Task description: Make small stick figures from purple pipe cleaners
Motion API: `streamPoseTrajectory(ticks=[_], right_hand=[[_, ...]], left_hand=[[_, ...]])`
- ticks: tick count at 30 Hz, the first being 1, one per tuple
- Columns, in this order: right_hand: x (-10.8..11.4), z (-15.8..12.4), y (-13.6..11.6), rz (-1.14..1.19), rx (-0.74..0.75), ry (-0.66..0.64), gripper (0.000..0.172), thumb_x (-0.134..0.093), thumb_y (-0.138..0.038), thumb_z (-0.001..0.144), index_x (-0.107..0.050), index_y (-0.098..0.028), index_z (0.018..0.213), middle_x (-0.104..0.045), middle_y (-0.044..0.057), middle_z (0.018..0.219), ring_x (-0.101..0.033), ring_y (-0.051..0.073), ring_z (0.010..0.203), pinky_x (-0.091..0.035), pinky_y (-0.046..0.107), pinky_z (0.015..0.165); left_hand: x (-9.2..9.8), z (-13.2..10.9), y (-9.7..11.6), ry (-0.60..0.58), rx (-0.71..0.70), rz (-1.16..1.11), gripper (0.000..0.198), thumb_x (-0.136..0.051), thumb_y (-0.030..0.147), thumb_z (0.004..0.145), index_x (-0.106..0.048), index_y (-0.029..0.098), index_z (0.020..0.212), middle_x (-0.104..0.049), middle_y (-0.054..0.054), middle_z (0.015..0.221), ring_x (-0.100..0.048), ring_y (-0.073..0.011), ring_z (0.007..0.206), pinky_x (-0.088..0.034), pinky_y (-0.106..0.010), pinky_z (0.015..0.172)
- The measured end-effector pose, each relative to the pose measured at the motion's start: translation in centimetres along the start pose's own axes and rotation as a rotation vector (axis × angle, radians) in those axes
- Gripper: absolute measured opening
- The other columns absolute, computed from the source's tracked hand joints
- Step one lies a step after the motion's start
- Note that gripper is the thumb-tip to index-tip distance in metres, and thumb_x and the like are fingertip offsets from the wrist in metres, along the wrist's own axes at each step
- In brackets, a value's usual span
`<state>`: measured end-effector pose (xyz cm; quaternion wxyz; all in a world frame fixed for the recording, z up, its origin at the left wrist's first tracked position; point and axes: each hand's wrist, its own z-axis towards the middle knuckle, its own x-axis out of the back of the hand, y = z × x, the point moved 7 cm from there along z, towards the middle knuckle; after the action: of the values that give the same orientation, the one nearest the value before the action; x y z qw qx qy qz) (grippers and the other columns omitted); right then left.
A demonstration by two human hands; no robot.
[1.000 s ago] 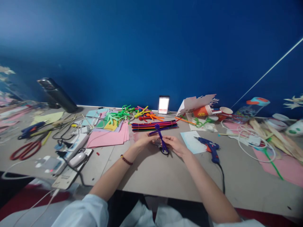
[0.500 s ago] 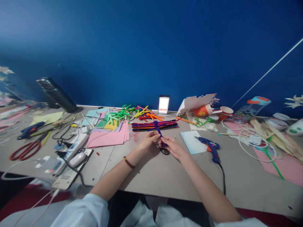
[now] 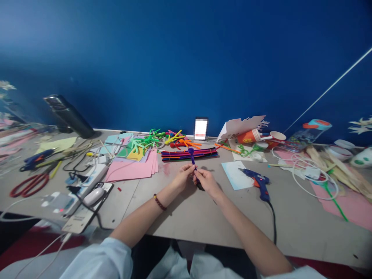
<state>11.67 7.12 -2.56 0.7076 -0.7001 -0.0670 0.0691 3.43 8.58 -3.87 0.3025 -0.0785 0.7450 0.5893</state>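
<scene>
Both hands meet over the middle of the table around a purple pipe-cleaner figure (image 3: 192,155). My left hand (image 3: 185,175) pinches its lower part from the left, fingers closed. From the right, my right hand (image 3: 207,180) is closed on the same figure, fingertips almost touching the left ones. The figure's rounded top sticks up above the fingers, and its lower end is hidden by the hands. Just behind it lies a bundle of coloured pipe cleaners (image 3: 174,155). Something dark, partly covered, shows under the right hand.
A blue hot glue gun (image 3: 263,185) lies right, by a pale blue card (image 3: 235,175). Pink paper (image 3: 129,170), a power strip (image 3: 88,188) and red-handled scissors (image 3: 29,186) are left. Finished green pipe-cleaner pieces (image 3: 145,141) and a phone (image 3: 201,128) stand along the back.
The purple figure has turned more upright in my hands, and its side arms show less. The black loop below the right hand is now mostly covered.
</scene>
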Motion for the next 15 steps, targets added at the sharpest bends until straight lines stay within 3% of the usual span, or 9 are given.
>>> streamPoseTrajectory(ticks=[6,11,15], right_hand=[[0.1,-0.4,-0.5,-0.199,0.05,0.084,0.037,-0.047,-0.047,0.082,-0.049,-0.021,0.055,-0.051,-0.001,0.052,-0.048,0.013,0.05,-0.037,0.025,0.053],[0.2,-1.3,-2.2,-0.426,0.213,0.186,0.031,-0.044,-0.035,0.085,-0.051,-0.022,0.057,-0.054,0.001,0.054,-0.047,0.015,0.053,-0.033,0.027,0.056],[0.2,-1.4,-2.3,-0.422,0.225,0.201,0.031,-0.046,-0.036,0.084,-0.052,-0.022,0.057,-0.053,0.001,0.054,-0.046,0.016,0.054,-0.032,0.027,0.057]], left_hand=[[0.1,-0.3,0.6,0.096,-0.013,0.018,0.035,-0.077,0.042,0.06,-0.062,0.015,0.076,-0.051,0.005,0.044,-0.046,-0.0093,0.036,-0.037,-0.022,0.038],[0.3,-0.5,1.4,0.173,-0.073,0.026,0.032,-0.081,0.036,0.054,-0.065,0.014,0.07,-0.055,0.003,0.05,-0.048,-0.0074,0.044,-0.037,-0.02,0.042],[0.4,-0.7,1.6,0.204,-0.094,0.016,0.03,-0.082,0.033,0.054,-0.064,0.013,0.067,-0.056,0.002,0.052,-0.05,-0.0071,0.047,-0.039,-0.019,0.046]])
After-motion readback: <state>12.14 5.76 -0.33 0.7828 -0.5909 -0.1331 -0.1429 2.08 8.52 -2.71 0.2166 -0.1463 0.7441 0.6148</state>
